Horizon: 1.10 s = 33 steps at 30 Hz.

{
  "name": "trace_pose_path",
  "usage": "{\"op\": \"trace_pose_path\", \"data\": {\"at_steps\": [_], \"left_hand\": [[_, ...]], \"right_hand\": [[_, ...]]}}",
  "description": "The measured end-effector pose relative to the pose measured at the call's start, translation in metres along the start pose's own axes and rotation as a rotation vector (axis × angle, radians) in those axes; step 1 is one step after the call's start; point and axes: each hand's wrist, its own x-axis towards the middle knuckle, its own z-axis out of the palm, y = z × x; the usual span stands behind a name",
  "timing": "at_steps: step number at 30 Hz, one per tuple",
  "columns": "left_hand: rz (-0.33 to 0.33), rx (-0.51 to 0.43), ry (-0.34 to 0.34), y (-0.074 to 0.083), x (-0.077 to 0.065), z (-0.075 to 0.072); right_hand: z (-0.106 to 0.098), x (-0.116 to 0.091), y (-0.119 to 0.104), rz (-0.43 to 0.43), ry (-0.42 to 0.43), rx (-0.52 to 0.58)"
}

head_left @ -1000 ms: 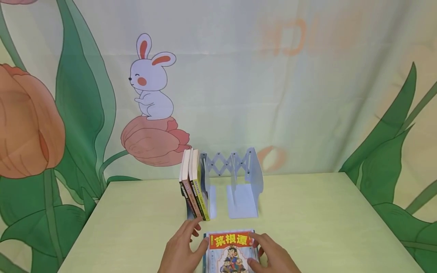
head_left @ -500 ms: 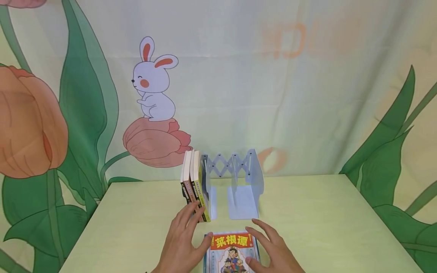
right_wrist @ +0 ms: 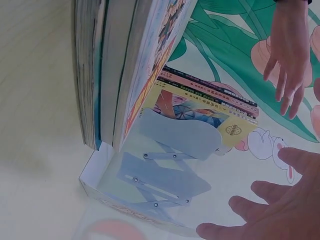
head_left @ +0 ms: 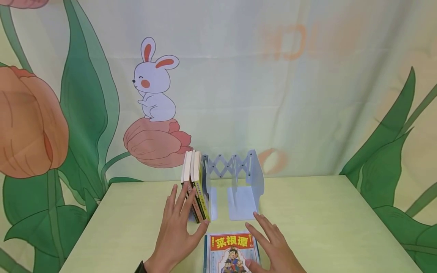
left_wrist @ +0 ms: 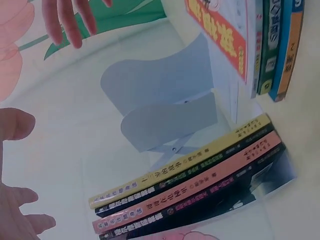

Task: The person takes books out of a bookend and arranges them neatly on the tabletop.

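My left hand (head_left: 175,231) is raised in the air with its fingers spread. In the head view it overlaps the several thin books (head_left: 198,185) standing at the left of the bookend; the right wrist view shows it apart from them. My right hand (head_left: 274,248) hovers at the right of the book stack, fingers spread and holding nothing. That stack of three books (left_wrist: 272,50) lies flat in front of me, and its top book (head_left: 233,242) has a red title band and cartoon figures. The pale blue metal bookend (head_left: 256,189) stands behind the stack.
Crossed folding bars (head_left: 220,165) join the upright plates of the bookend, with gaps between the plates. The pale green table (head_left: 314,220) reaches back to a printed curtain (head_left: 218,76) showing a rabbit and tulips.
My left hand has risen forward from beside the flat stack, its fingers spreading. My right hand has drawn off the top book's right edge and opened. The books and bookend stay put.
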Motion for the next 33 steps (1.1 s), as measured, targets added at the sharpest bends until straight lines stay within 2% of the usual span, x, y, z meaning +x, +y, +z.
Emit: {"op": "trace_pose_path", "data": {"at_steps": [6, 11, 14, 20, 33], "left_hand": [[-0.027, -0.016, 0.012, -0.006, 0.010, -0.004], [-0.027, -0.026, 0.051, -0.013, 0.015, -0.005], [-0.043, -0.031, 0.052, -0.016, 0.018, -0.005], [-0.116, -0.080, 0.032, -0.022, 0.023, -0.004], [-0.297, -0.229, -0.015, -0.034, 0.037, 0.002]], "right_hand": [[-0.002, 0.000, -0.003, 0.014, -0.002, -0.008], [-0.002, -0.002, -0.001, -0.027, 0.025, -0.026], [-0.003, -0.002, 0.000, -0.055, 0.045, -0.047], [-0.004, -0.002, 0.000, -0.073, 0.060, -0.077], [-0.005, -0.002, 0.000, -0.062, 0.056, -0.049]]}}
